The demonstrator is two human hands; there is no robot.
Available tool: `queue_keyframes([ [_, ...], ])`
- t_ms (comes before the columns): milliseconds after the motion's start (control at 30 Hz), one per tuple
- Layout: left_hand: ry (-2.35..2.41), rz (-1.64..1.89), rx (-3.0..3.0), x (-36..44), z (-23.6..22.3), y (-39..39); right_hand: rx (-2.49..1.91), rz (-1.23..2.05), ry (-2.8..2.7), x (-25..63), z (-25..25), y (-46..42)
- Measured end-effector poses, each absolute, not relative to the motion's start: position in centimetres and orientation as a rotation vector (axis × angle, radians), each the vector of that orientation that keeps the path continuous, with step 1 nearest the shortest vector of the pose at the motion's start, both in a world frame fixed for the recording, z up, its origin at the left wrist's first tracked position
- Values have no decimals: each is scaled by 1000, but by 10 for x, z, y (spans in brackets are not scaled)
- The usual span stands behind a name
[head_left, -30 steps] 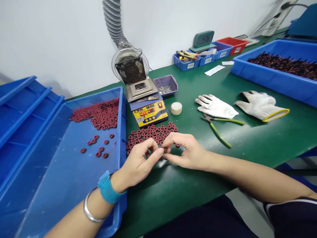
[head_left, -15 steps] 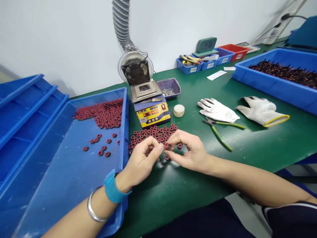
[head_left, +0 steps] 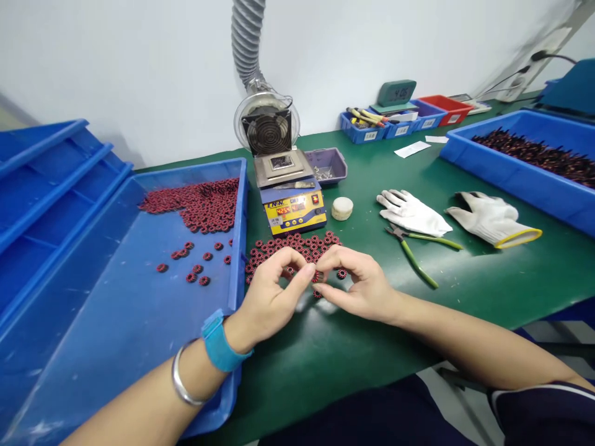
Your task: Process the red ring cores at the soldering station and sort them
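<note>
Between the thumb and fingers of my right hand is one small red-and-black motor stator core, toothed like a gear. My left hand meets it from the other side, closed, its thumb tip at the core's edge; its other fingertips are partly hidden behind the thumb. Both hands are just above the green table. Behind and below them lies a pile of similar stator cores, and a loose one sits beside my right fingers. A solder pot with a lit display stands directly behind the pile.
At left, a blue tray contains many cores. Right of the pot are a round whitish pad, green-handled cutters and white gloves. A purple bin, small blue bins and a large blue tray stand farther back.
The camera view has shifted slightly, so the scene sits a little farther right. Both hands stay together at the core; the left thumb has moved slightly against it.
</note>
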State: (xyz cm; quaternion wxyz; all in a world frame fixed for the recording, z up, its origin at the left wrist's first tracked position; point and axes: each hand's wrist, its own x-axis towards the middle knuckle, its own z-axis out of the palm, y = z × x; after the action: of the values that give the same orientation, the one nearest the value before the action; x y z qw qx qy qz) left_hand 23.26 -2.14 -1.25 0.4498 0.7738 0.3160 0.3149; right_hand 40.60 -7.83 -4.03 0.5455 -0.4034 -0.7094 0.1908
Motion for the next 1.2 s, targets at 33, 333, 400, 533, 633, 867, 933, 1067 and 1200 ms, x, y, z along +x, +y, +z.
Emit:
queue_keyframes([
  [33,768,773,1952,233,-12,-22,-941,444,-1717,405,-40,-78],
  [333,977,1187,1655,227,-13,-4,-959,574,-1663,411,-45,-79],
  [400,952,1117,1598,227,-15,-2,-976,599,-1625,413,-45,-80],
  [533,928,984,1558,231,-18,-6,-1062,648,-1557,422,-35,-70],
  [633,926,921,1574,233,-20,-7,-1143,662,-1533,436,-15,-40],
  [867,839,780,1591,233,-22,-5,-1569,245,-1657,451,58,96],
  [933,822,732,1608,233,-21,-6,-1734,128,-1707,445,69,131],
  [1067,840,636,1670,232,-19,-7,-1939,-45,-1808,434,69,178],
  [1200,808,563,1764,230,-20,-9,-1979,-93,-1849,431,58,201],
])
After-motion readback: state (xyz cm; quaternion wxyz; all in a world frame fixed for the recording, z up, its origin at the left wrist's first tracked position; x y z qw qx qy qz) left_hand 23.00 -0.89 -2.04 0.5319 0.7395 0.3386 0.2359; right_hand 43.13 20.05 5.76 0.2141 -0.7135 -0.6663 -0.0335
